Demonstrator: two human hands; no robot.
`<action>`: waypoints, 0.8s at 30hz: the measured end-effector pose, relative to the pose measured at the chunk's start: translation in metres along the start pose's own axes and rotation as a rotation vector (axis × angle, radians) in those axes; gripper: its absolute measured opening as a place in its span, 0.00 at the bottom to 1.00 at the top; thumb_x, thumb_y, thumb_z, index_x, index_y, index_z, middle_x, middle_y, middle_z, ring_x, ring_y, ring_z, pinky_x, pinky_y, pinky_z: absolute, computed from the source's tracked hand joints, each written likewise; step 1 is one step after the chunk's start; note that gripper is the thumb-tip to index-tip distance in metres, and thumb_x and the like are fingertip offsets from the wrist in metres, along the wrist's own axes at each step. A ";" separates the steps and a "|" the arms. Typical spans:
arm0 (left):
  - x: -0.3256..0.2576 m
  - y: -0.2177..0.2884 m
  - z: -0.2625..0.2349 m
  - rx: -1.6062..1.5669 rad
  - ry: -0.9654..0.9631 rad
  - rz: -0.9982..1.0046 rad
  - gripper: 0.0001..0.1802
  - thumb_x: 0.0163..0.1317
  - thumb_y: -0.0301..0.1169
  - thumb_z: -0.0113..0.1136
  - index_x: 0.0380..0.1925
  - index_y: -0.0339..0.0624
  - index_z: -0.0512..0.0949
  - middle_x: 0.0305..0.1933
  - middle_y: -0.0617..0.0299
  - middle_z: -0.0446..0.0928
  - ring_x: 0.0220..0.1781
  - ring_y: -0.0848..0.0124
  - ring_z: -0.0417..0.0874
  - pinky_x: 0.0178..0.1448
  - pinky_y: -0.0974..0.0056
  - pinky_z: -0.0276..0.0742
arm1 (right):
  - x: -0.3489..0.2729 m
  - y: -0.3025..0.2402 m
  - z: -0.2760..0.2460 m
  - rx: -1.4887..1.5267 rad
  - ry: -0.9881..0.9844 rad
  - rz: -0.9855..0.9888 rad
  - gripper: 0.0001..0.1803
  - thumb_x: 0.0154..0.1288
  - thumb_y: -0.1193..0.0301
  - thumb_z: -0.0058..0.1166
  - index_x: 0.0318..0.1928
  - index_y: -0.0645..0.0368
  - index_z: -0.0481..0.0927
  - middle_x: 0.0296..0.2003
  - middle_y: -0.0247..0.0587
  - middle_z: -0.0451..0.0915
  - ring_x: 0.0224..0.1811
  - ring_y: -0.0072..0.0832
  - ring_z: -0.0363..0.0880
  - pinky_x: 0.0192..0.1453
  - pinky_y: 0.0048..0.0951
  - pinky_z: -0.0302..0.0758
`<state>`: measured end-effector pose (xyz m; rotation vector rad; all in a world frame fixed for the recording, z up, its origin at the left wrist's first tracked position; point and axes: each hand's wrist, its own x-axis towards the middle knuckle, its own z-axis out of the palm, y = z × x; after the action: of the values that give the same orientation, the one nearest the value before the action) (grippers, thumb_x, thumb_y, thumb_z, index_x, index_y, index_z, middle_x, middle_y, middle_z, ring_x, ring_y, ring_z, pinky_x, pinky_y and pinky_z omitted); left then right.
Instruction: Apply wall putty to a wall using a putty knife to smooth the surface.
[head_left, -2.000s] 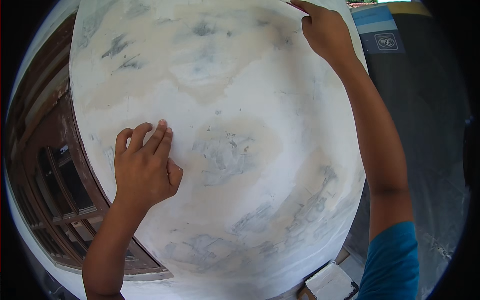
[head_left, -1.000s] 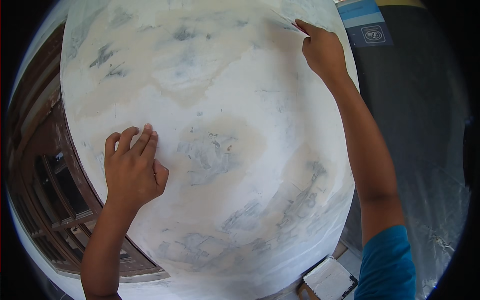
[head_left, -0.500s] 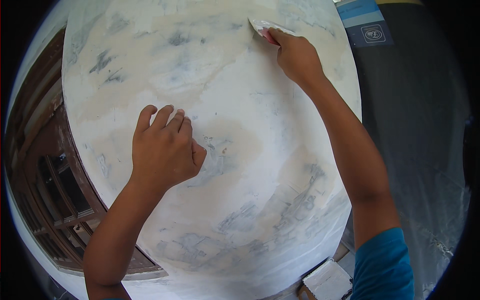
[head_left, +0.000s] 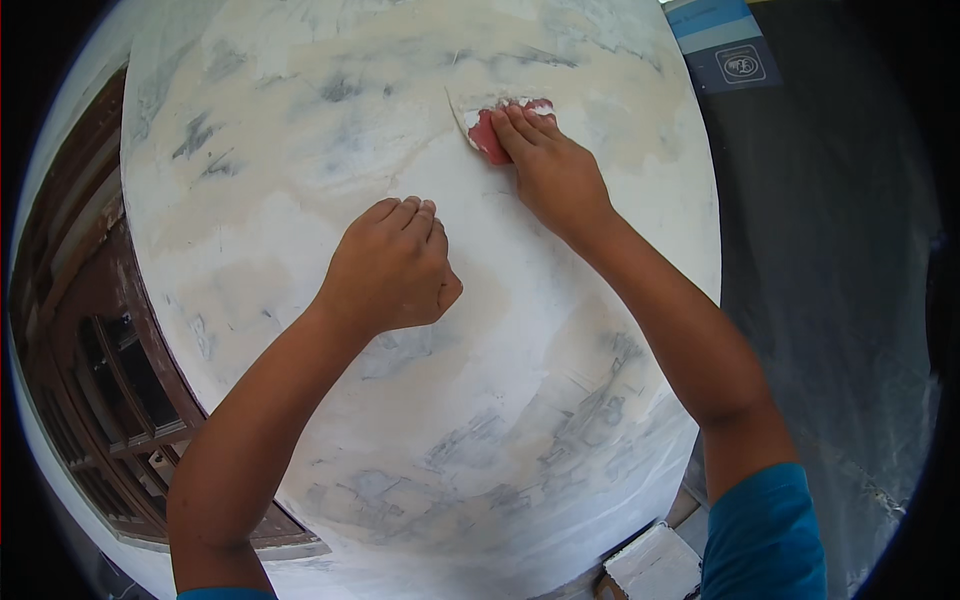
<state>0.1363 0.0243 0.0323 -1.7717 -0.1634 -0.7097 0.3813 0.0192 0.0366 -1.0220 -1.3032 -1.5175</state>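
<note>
Near the upper edge of the patchy white wall [head_left: 500, 400], the right hand [head_left: 565, 185] closes around a white-smeared red scraper [head_left: 487, 140] set against it. Below and left, the left hand [head_left: 392, 265] bends its fingers together, palm hidden, its grip and contact impossible to tell; brown paned woodwork [head_left: 148, 438] lines the wall's left edge.

"What is the person wearing?"
"On the right arm [head_left: 690, 330], a short teal-blue cloth sleeve [head_left: 765, 535], its hem just above the elbow [head_left: 735, 410]."
"And the left arm [head_left: 265, 430]?"
"A sliver of matching teal-blue cloth [head_left: 225, 594] at the view's lower edge. The right hand [head_left: 562, 185] and left hand [head_left: 388, 268] are bare."
</note>
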 end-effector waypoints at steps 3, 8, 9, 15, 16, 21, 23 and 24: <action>-0.007 0.000 0.001 0.012 0.009 -0.019 0.21 0.47 0.29 0.55 0.38 0.26 0.83 0.47 0.43 0.85 0.54 0.55 0.85 0.66 0.57 0.76 | -0.054 -0.036 -0.024 0.059 -0.068 -0.031 0.22 0.67 0.78 0.48 0.62 0.60 0.78 0.58 0.48 0.81 0.63 0.39 0.79 0.67 0.36 0.76; -0.011 -0.004 -0.001 -0.019 0.012 -0.019 0.21 0.47 0.29 0.55 0.40 0.26 0.83 0.48 0.44 0.84 0.55 0.56 0.85 0.68 0.57 0.75 | 0.022 -0.007 -0.075 0.184 -0.096 0.281 0.19 0.63 0.79 0.49 0.51 0.53 0.85 0.37 0.43 0.87 0.36 0.43 0.85 0.42 0.38 0.81; -0.011 -0.004 0.001 -0.016 0.006 -0.022 0.22 0.47 0.29 0.54 0.41 0.26 0.83 0.49 0.44 0.84 0.56 0.56 0.84 0.69 0.57 0.74 | 0.035 0.004 -0.069 0.123 -0.053 0.297 0.19 0.63 0.79 0.48 0.52 0.53 0.85 0.37 0.45 0.86 0.33 0.43 0.84 0.40 0.40 0.81; -0.010 -0.003 0.001 -0.049 -0.009 -0.030 0.24 0.49 0.29 0.54 0.45 0.25 0.82 0.53 0.43 0.83 0.60 0.55 0.83 0.72 0.56 0.71 | -0.004 0.013 0.001 -0.033 0.078 0.050 0.25 0.63 0.82 0.46 0.58 0.53 0.81 0.57 0.40 0.82 0.58 0.39 0.81 0.54 0.37 0.81; -0.014 -0.003 0.000 -0.061 -0.010 -0.036 0.24 0.49 0.29 0.54 0.45 0.25 0.82 0.54 0.43 0.82 0.60 0.55 0.82 0.73 0.56 0.70 | -0.019 -0.002 -0.002 -0.046 0.064 0.034 0.24 0.63 0.82 0.46 0.58 0.53 0.81 0.56 0.41 0.83 0.56 0.39 0.82 0.54 0.37 0.81; -0.022 -0.008 0.003 -0.059 -0.033 -0.058 0.25 0.50 0.30 0.53 0.47 0.24 0.82 0.55 0.42 0.82 0.62 0.55 0.81 0.74 0.56 0.69 | 0.005 -0.018 -0.070 0.176 -0.304 0.363 0.23 0.64 0.81 0.47 0.57 0.52 0.83 0.44 0.45 0.86 0.41 0.44 0.85 0.49 0.39 0.81; -0.021 -0.006 0.004 -0.061 -0.041 -0.055 0.25 0.50 0.30 0.53 0.47 0.24 0.82 0.56 0.42 0.82 0.62 0.55 0.81 0.74 0.56 0.69 | 0.032 -0.018 -0.074 0.122 -0.210 0.433 0.22 0.64 0.81 0.47 0.56 0.53 0.83 0.41 0.46 0.87 0.39 0.45 0.85 0.48 0.40 0.81; -0.018 -0.004 0.003 -0.066 -0.032 -0.056 0.25 0.50 0.30 0.53 0.47 0.24 0.82 0.56 0.42 0.82 0.62 0.55 0.81 0.74 0.56 0.68 | 0.035 -0.009 -0.065 0.101 -0.071 0.358 0.23 0.63 0.81 0.47 0.56 0.53 0.83 0.44 0.47 0.86 0.42 0.44 0.85 0.49 0.40 0.81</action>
<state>0.1208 0.0330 0.0254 -1.8478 -0.2144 -0.7341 0.3597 -0.0480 0.0599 -1.1801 -1.1589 -1.1436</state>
